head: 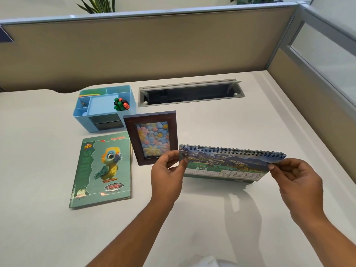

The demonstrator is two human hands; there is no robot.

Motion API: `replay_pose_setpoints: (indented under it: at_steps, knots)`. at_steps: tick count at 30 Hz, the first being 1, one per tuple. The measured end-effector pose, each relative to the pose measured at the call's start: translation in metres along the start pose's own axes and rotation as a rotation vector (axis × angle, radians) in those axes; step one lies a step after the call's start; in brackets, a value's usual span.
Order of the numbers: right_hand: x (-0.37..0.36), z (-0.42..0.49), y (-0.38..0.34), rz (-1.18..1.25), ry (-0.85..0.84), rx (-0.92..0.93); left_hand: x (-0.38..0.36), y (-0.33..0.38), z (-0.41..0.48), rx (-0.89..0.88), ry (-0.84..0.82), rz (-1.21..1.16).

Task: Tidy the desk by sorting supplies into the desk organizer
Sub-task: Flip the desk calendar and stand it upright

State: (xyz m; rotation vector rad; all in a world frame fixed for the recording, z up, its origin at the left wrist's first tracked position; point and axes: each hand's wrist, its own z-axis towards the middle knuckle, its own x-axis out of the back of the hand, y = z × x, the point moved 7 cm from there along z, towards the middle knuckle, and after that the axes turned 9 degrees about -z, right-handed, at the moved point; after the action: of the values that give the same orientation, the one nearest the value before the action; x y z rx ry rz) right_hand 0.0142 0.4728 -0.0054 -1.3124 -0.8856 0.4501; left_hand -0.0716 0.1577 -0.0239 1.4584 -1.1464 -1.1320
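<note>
Here, both hands are clamped on a spiral-bound desk calendar [227,160], one at each end. The left hand [167,170] pinches the calendar's left edge between thumb and fingers, and the right hand [294,176] pinches the right edge the same way. The calendar stands upright with its wire binding on top, showing a mountain picture and the word JUNE. Its lower edge sits at the white bench [38,160] or just above it; I cannot tell which.

The blue desk organizer [105,108] stands further back and to the left, well apart from the calendar. A bunch of markers [121,104] with green and orange caps stands in its right-hand compartment, and coloured sticky notes [89,92] fill the back-left one.

A dark wooden photo frame [151,136] with a flower picture stands just in front of the organizer's right corner, near the left hand. A green notebook [102,170] with a parrot on the cover lies flat to the frame's left. Behind the calendar, a long cable slot [190,93] lies open in the bench.
</note>
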Motion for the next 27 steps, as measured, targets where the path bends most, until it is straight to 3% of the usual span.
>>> replay_pose_setpoints:
  at_steps: [11, 16, 22, 27]
  knots:
    - [-0.005, 0.009, 0.012, -0.026, -0.009, -0.041, 0.001, 0.001, 0.008, -0.006, 0.092, 0.023]
    - [-0.015, 0.012, 0.015, -0.089, -0.081, -0.076, -0.012, -0.013, 0.014, 0.139, -0.097, 0.085]
    - [-0.022, 0.014, 0.022, -0.104, -0.162, -0.111, -0.021, -0.022, 0.014, 0.206, -0.201, 0.030]
    - [-0.023, 0.012, 0.026, -0.066, -0.159, -0.138, -0.012, -0.031, 0.008, 0.238, 0.027, 0.001]
